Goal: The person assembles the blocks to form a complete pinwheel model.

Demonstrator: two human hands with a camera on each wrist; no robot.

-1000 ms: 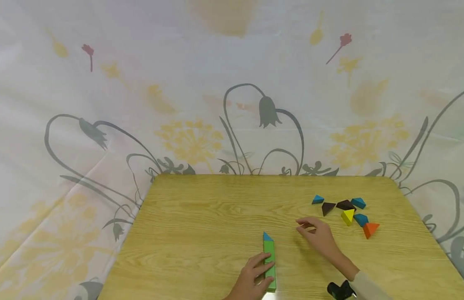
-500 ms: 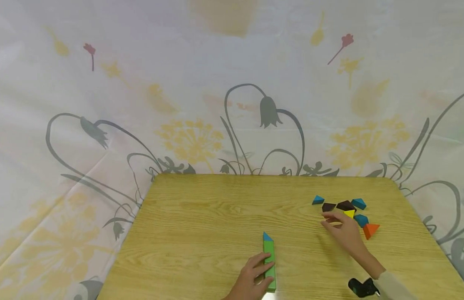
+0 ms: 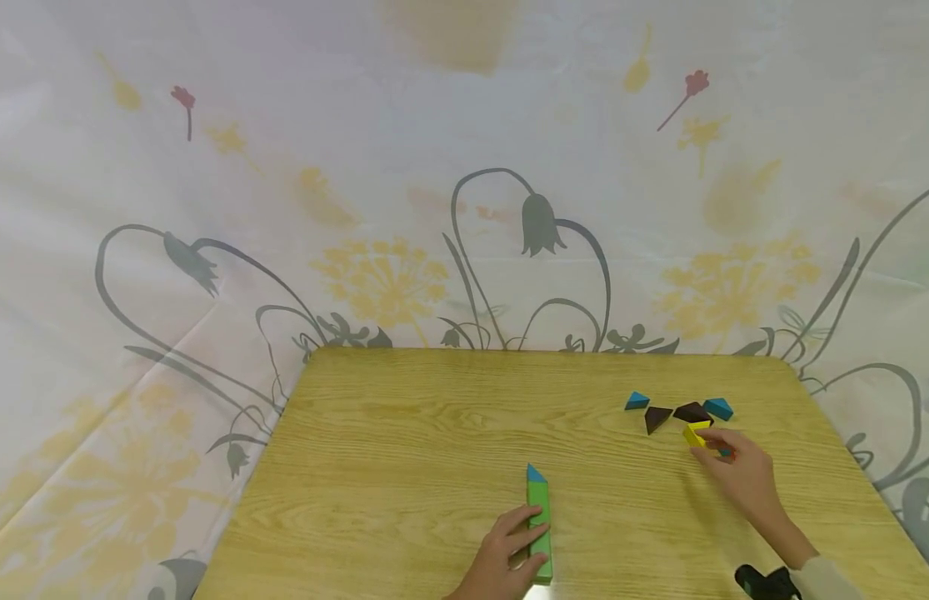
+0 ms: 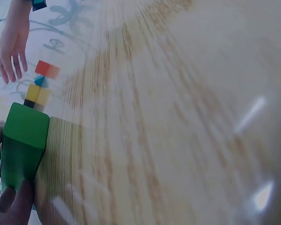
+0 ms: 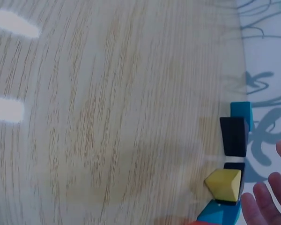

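In the head view, my left hand [image 3: 500, 557] holds a row of green blocks [image 3: 538, 493], its fingers across the top and its thumb near the close end. A blue triangular block [image 3: 535, 474] touches the row's far end. My right hand [image 3: 743, 472] hovers over the loose blocks, fingers spread and holding nothing, its fingertips beside a yellow triangular block [image 3: 692, 434]. That yellow block [image 5: 225, 184] lies apart from the fingers [image 5: 267, 201] in the right wrist view. The hand mostly hides a blue block and an orange block [image 4: 43, 68], which the left wrist view shows.
Beyond the right hand lie two dark brown blocks [image 3: 656, 419] and blue blocks [image 3: 636, 401] on the wooden table [image 3: 404, 433]. A patterned white cloth [image 3: 389, 167] hangs behind the table's far edge. A black device [image 3: 767, 582] sits at the right wrist.
My right hand has moved right, from beside the green row to over the yellow block, covering the orange block. My left hand and the green row stay where they were.
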